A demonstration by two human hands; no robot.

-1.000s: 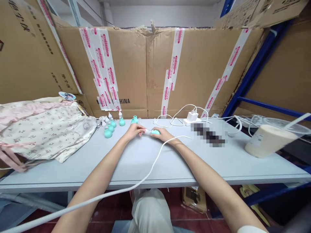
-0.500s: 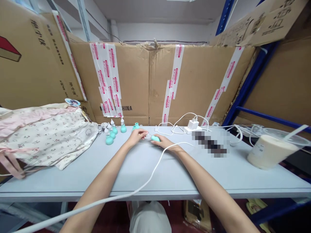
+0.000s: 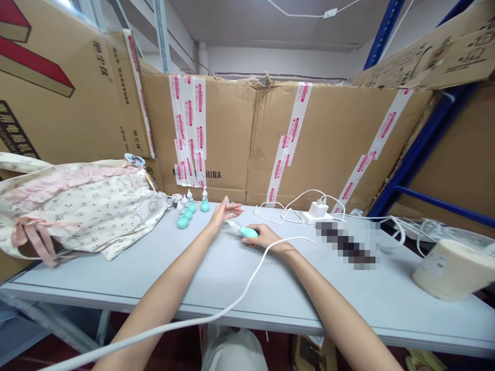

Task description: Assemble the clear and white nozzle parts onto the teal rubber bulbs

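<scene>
My right hand (image 3: 267, 237) is wrapped round the teal bulb of a bulb syringe (image 3: 248, 233), held low over the table with its clear tip pointing left. Beside that tip, my left hand (image 3: 223, 214) has its fingers stretched out and apart; I cannot tell whether the palm touches the tip. A bit of teal shows behind the left fingers, mostly hidden. To the left, several more teal bulb syringes (image 3: 204, 204) stand upright with clear tips, and the nearest teal bulb (image 3: 183, 222) stands in front of them.
A floral bag (image 3: 88, 206) lies on the table's left. A white cable (image 3: 247, 283) crosses in front of my arms. At right are a charger (image 3: 319, 208) on a power strip, a blurred-out item and a drink cup (image 3: 444, 270). Cardboard (image 3: 228, 139) walls the back.
My left hand has opened and moved off the syringe's tip, fingers now extended. The bulb syringe stays in my right hand, its tip more visible. The camera view has turned left.
</scene>
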